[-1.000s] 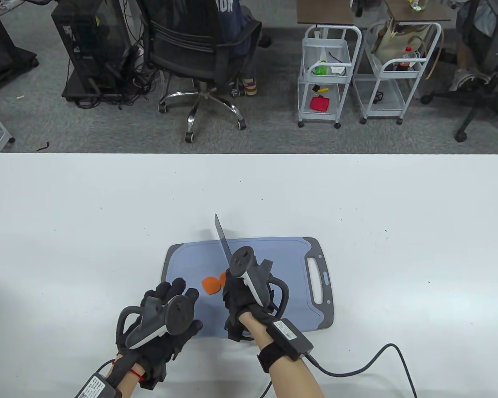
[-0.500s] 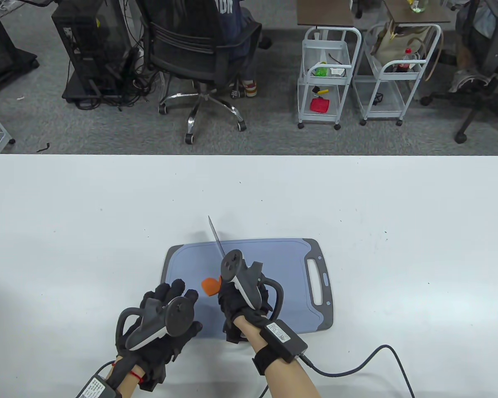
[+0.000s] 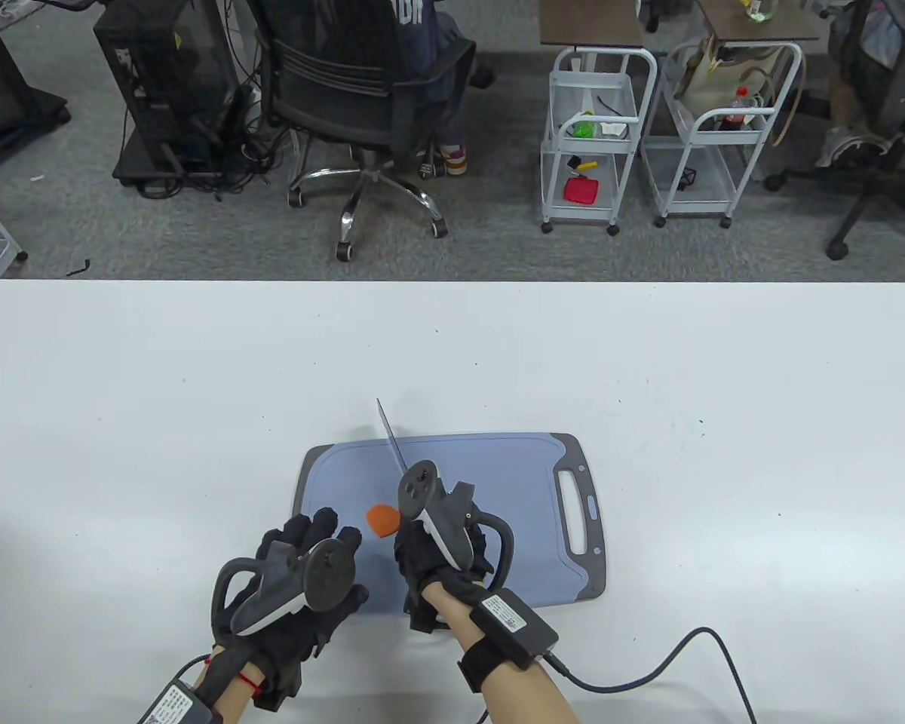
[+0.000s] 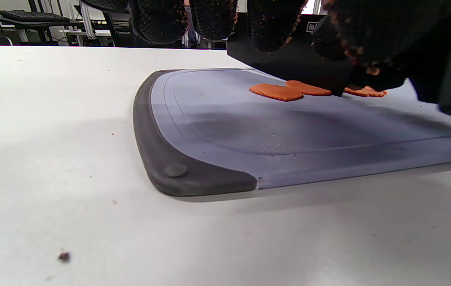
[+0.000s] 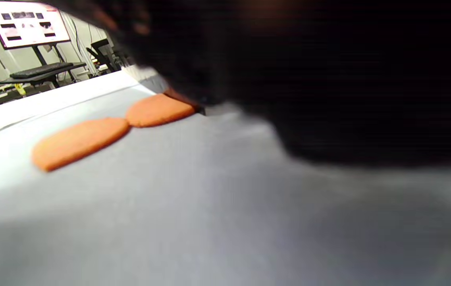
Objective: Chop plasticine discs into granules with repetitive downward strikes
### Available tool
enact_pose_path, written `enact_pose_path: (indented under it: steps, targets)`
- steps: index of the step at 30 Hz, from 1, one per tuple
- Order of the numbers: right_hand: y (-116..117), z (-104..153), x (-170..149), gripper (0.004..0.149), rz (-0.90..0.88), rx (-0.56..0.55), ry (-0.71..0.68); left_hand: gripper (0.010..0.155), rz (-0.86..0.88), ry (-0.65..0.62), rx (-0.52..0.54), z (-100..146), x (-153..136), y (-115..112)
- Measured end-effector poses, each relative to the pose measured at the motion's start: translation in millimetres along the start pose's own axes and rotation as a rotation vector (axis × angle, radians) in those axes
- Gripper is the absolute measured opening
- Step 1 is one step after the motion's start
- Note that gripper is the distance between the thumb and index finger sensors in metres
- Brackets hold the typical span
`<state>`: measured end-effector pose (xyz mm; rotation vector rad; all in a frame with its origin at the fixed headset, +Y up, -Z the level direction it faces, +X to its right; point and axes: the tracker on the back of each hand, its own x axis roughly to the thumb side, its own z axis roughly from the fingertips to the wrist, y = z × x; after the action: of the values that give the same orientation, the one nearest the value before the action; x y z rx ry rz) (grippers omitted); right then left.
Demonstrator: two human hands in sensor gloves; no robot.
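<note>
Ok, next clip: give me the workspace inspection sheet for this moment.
Surface: white table, small dark specks; blue-grey cutting board near the front edge.
Job's things: orange plasticine discs flat on the board, two touching; a smaller piece beside the blade. Knife angled over the discs.
Clutter: one dark crumb on the table.
Grippers: right hand grips the knife handle; left hand rests at the board's left end, holding nothing.
Cables: black cable from the right wrist across the table.
Surroundings: office chair, white carts.
</note>
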<state>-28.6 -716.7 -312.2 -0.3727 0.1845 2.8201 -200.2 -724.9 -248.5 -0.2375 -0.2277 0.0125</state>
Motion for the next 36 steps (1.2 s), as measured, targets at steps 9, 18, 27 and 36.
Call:
enact_pose_path:
  steps: [9, 18, 27, 36]
  targets:
    - [-25.0, 10.0, -3.4, 0.053, -0.063, 0.083, -0.016, 0.078, -0.005, 0.001, 0.003, -1.1, -1.4, 1.1]
    - [-2.1, -3.7, -2.3, 0.053, -0.045, 0.089, 0.040, 0.078, -0.010, 0.002, -0.009, -1.2, -0.8, 0.4]
    - [-28.1, 2.0, -2.5, 0.053, -0.100, 0.061, -0.010, 0.078, -0.001, -0.001, -0.012, -2.1, -1.9, 0.7]
    - [0.0, 0.9, -4.6, 0.053, -0.040, 0.068, -0.012, 0.078, -0.018, -0.002, -0.028, -2.8, -0.2, -1.4]
